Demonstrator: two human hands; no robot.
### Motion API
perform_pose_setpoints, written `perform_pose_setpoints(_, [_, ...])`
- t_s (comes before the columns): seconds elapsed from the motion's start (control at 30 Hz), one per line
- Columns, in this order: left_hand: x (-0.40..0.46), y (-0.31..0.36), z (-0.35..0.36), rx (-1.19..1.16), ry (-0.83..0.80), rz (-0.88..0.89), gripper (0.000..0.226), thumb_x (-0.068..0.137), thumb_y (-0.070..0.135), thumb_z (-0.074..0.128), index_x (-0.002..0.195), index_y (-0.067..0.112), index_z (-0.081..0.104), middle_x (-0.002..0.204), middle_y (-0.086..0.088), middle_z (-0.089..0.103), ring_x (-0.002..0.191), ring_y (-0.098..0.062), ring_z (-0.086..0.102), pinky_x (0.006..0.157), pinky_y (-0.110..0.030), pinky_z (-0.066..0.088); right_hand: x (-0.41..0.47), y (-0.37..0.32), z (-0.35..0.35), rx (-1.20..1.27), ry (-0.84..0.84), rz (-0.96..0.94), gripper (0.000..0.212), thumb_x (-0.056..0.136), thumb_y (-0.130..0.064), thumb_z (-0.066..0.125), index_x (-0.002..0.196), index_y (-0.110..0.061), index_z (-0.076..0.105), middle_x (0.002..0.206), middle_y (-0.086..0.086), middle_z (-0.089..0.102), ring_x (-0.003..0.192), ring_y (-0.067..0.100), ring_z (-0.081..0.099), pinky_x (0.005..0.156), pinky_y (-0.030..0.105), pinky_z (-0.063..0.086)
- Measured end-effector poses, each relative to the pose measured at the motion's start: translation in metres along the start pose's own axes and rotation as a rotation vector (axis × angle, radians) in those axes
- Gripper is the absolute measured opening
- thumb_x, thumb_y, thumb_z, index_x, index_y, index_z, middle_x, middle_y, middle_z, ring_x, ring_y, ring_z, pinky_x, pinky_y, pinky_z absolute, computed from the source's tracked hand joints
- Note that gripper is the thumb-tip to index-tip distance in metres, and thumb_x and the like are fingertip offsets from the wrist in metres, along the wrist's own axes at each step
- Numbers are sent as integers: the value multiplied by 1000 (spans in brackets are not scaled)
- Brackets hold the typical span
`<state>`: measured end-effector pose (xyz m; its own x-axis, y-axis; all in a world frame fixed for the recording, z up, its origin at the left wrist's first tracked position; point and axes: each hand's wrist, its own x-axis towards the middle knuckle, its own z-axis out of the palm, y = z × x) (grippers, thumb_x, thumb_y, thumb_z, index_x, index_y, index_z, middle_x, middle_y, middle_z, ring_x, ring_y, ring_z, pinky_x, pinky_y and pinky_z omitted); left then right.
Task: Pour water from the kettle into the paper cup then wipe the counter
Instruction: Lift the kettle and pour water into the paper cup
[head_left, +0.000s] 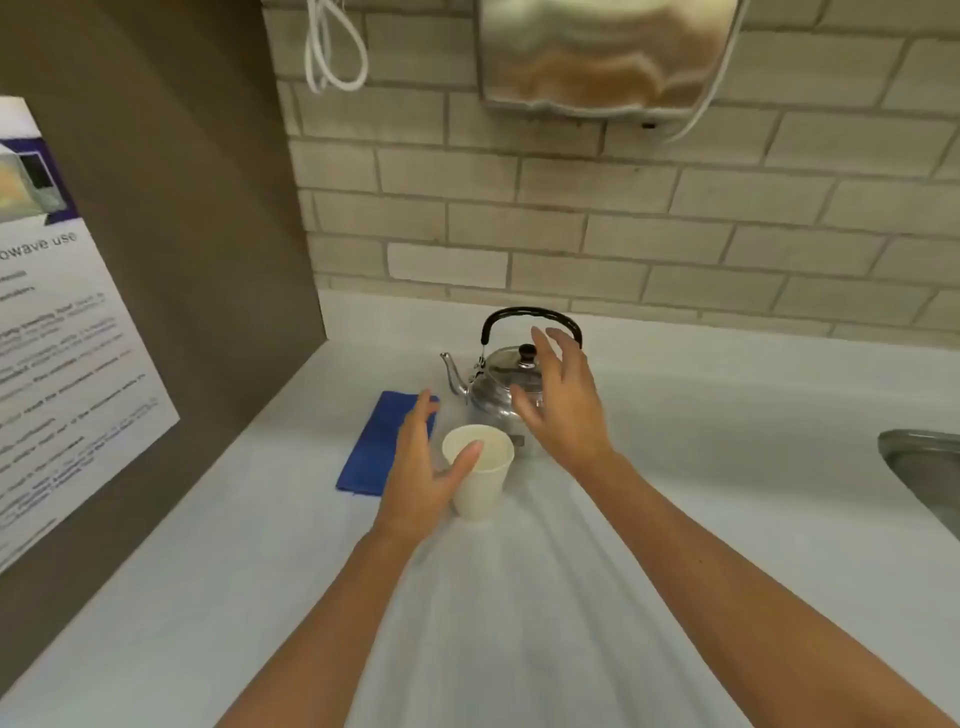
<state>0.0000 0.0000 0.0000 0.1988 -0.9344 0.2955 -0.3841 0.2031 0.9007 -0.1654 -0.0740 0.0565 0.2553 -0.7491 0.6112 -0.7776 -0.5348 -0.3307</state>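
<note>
A shiny steel kettle (500, 382) with a black arched handle and black lid knob stands upright on the white counter (519, 597), spout pointing left. In front of it stands a white paper cup (485, 478), upright. A folded blue cloth (376, 441) lies flat to the left of the cup. My left hand (423, 475) is open beside the cup's left side, thumb near its rim, fingers over the cloth's edge. My right hand (563, 402) hovers open in front of the kettle's right side, just below the handle, holding nothing.
A tiled wall runs behind the counter, with a metal dispenser (602, 57) and white cords mounted above. A brown side panel with a printed notice (57, 332) closes off the left. The rim of a steel sink (924, 473) shows at the right edge.
</note>
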Motion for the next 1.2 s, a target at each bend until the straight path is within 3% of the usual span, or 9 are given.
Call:
perform_pose_setpoints(0.23, [-21, -27, 15, -105, -126, -189, 109, 54, 66, 74, 141, 40, 13, 133, 20, 40, 125, -5, 40, 103, -30, 35, 62, 11, 6, 15, -39, -19, 65, 88, -31, 58, 141, -8, 29, 140, 21, 38, 125, 36, 40, 105, 46, 37])
perform_pose_setpoints(0.37, [-21, -28, 22, -60, -158, -176, 98, 50, 66, 75, 131, 46, 24, 126, 30, 41, 119, 1, 43, 95, -18, 38, 93, 26, 8, -49, -170, -40, 59, 90, -36, 54, 141, -15, 33, 130, 19, 47, 113, 37, 49, 93, 45, 42])
perform_pose_setpoints(0.5, [-19, -30, 26, -51, -129, -203, 93, 50, 63, 76, 127, 46, 27, 125, 22, 46, 118, -3, 46, 89, -14, 38, 114, 39, 11, -68, -345, -57, 41, 91, -40, 51, 130, -27, 51, 113, 16, 62, 107, 32, 55, 86, 41, 47])
perform_pose_setpoints(0.67, [-18, -32, 26, -12, -116, -201, 74, 60, 52, 78, 115, 58, 30, 119, 29, 49, 113, 4, 49, 86, -11, 42, 127, 49, 16, 33, -341, -125, 30, 90, -39, 54, 117, -31, 63, 116, -1, 69, 107, 19, 61, 82, 30, 47])
perform_pose_setpoints(0.73, [-18, -34, 26, -14, -106, -207, 70, 61, 51, 78, 112, 62, 32, 118, 30, 50, 112, 7, 49, 84, -9, 43, 129, 52, 19, 71, -331, -141, 28, 88, -40, 56, 114, -32, 64, 112, -4, 71, 100, 15, 63, 73, 24, 44])
perform_pose_setpoints(0.8, [-18, -35, 27, -17, -99, -213, 68, 62, 50, 78, 112, 62, 33, 118, 29, 51, 112, 5, 50, 83, -10, 45, 128, 54, 21, 101, -306, -158, 26, 87, -39, 58, 111, -32, 66, 105, -2, 73, 78, 7, 62, 63, 16, 40])
perform_pose_setpoints(0.87, [-19, -37, 27, -14, -92, -211, 68, 62, 51, 78, 114, 59, 34, 119, 27, 52, 112, 5, 51, 82, -9, 47, 127, 55, 23, 114, -263, -163, 24, 86, -38, 61, 108, -31, 68, 96, -1, 76, 60, -3, 47, 55, 8, 29])
perform_pose_setpoints(1.03, [-20, -40, 28, -15, -77, -203, 69, 59, 59, 75, 116, 56, 36, 117, 28, 54, 108, 11, 50, 80, -2, 43, 124, 58, 20, 139, -243, -110, 22, 84, -37, 63, 104, -30, 70, 99, -3, 75, 69, 3, 51, 65, 19, 36])
perform_pose_setpoints(1.2, [-19, -43, 28, -19, -74, -196, 72, 56, 64, 72, 118, 52, 36, 116, 29, 53, 107, 14, 49, 77, -1, 43, 117, 58, -1, 146, -219, -74, 20, 83, -39, 64, 100, -33, 71, 99, -7, 75, 75, 7, 60, 64, 20, 40])
